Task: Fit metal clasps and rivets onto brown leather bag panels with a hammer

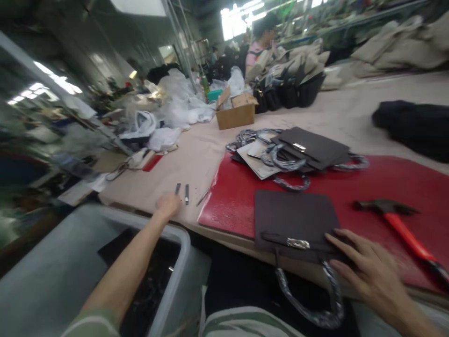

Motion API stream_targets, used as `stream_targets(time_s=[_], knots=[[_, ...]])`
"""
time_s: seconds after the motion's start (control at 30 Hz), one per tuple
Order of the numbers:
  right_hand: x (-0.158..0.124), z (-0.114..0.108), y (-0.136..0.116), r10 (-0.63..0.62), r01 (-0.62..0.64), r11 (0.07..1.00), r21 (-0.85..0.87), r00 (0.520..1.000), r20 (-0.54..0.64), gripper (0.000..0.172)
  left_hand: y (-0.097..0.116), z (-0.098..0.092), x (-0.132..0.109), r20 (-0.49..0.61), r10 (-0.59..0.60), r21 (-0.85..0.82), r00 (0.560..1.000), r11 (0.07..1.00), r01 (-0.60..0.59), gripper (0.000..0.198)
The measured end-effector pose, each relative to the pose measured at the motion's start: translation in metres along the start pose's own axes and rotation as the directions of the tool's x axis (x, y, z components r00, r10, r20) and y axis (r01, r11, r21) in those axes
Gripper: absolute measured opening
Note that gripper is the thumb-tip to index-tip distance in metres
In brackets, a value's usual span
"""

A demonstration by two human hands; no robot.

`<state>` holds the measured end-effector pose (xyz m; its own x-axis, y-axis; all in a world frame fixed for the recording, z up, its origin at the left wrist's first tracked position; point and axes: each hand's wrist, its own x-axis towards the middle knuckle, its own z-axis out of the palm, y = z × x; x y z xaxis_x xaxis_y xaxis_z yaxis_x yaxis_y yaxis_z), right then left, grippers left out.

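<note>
A dark brown handbag panel (294,215) with a metal clasp lies at the front edge of the red mat (231,201). Its plastic-wrapped handle (312,318) hangs over the edge toward me. My right hand (372,267) rests on the panel's right side, fingers spread. Off to the left, my left hand (169,206) is on the table beside two small dark tools; its fingers are blurred. One tool (186,194) lies just right of that hand, the other (177,188) at its fingertips. A thin pointed tool (202,197) lies by the mat.
A hammer (403,224) with a red handle lies on the mat's right. Behind the panel is a pile of similar panels (312,145). A cardboard box (235,116) stands farther back. At lower left is a grey bin (184,238). A person (257,49) is across the table.
</note>
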<state>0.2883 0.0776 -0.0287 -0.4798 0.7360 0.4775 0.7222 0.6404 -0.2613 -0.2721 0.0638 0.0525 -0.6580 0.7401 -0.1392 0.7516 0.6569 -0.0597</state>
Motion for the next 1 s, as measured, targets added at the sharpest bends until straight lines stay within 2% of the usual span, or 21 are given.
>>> stream_targets(time_s=[0.07, 0.1, 0.13, 0.17, 0.2, 0.23, 0.27, 0.33, 0.37, 0.43, 0.5, 0.63, 0.7, 0.83, 1.0], knots=[[0.002, -0.007, -0.008, 0.033, -0.033, 0.999, -0.005, 0.999, 0.035, 0.042, 0.013, 0.004, -0.012, -0.033, 0.082, -0.012, 0.996, 0.997, -0.083, 0.042], [0.003, -0.009, -0.01, 0.053, -0.053, 0.999, -0.003, 0.997, 0.058, 0.042, 0.024, 0.006, -0.021, -0.057, 0.163, -0.036, 0.985, 0.986, -0.165, 0.041], [0.002, -0.01, -0.012, 0.078, -0.079, 0.997, 0.001, 0.994, 0.082, 0.042, 0.038, 0.009, -0.035, -0.103, 0.283, -0.077, 0.953, 0.953, -0.292, 0.038], [0.002, -0.01, -0.013, 0.102, -0.104, 0.995, 0.01, 0.99, 0.099, 0.041, 0.053, 0.012, -0.052, -0.182, 0.44, -0.13, 0.879, 0.875, -0.466, 0.033], [0.001, -0.01, -0.013, 0.12, -0.123, 0.992, 0.023, 0.987, 0.11, 0.041, 0.071, 0.015, -0.073, -0.274, 0.586, -0.18, 0.762, 0.747, -0.639, 0.028], [0.0, -0.01, -0.014, 0.133, -0.139, 0.99, 0.038, 0.984, 0.117, 0.039, 0.089, 0.017, -0.096, -0.331, 0.68, -0.224, 0.654, 0.617, -0.755, 0.023], [-0.001, -0.011, -0.014, 0.139, -0.147, 0.988, 0.055, 0.983, 0.119, 0.037, 0.108, 0.019, -0.118, -0.344, 0.747, -0.257, 0.569, 0.508, -0.822, 0.019], [0.001, -0.011, -0.015, 0.137, -0.147, 0.986, 0.083, 0.983, 0.119, 0.031, 0.141, 0.023, -0.156, -0.291, 0.843, -0.276, 0.453, 0.379, -0.883, 0.015], [0.002, -0.012, -0.016, 0.132, -0.144, 0.985, 0.092, 0.984, 0.122, 0.029, 0.154, 0.025, -0.169, -0.258, 0.873, -0.253, 0.415, 0.353, -0.901, 0.014], [0.007, -0.014, -0.017, 0.12, -0.131, 0.987, 0.091, 0.985, 0.121, 0.024, 0.171, 0.029, -0.183, -0.2, 0.906, -0.176, 0.372, 0.34, -0.924, 0.009], [0.013, -0.016, -0.02, 0.094, -0.103, 0.992, 0.075, 0.99, 0.106, 0.021, 0.177, 0.032, -0.186, -0.176, 0.923, -0.089, 0.342, 0.331, -0.939, 0.005], [0.022, -0.021, -0.031, 0.0, -0.003, 0.999, 0.033, 0.994, 0.109, 0.016, 0.173, 0.035, -0.187, -0.169, 0.957, 0.105, 0.234, 0.253, -0.962, 0.01], [0.022, -0.023, -0.035, -0.051, 0.05, 0.999, 0.005, 0.988, 0.146, 0.022, 0.17, 0.037, -0.189, -0.167, 0.966, 0.171, 0.197, 0.225, -0.959, 0.014], [0.019, -0.019, -0.041, -0.109, 0.108, 0.994, 0.017, 0.982, 0.154, 0.038, 0.162, 0.047, -0.184, -0.217, 0.965, 0.105, 0.145, 0.171, -0.98, 0.018], [0.016, -0.012, -0.041, -0.055, 0.051, 0.99, 0.133, 0.998, 0.026, 0.03, 0.15, 0.066, -0.164, -0.448, 0.892, -0.046, 0.058, 0.042, -0.998, 0.029]])
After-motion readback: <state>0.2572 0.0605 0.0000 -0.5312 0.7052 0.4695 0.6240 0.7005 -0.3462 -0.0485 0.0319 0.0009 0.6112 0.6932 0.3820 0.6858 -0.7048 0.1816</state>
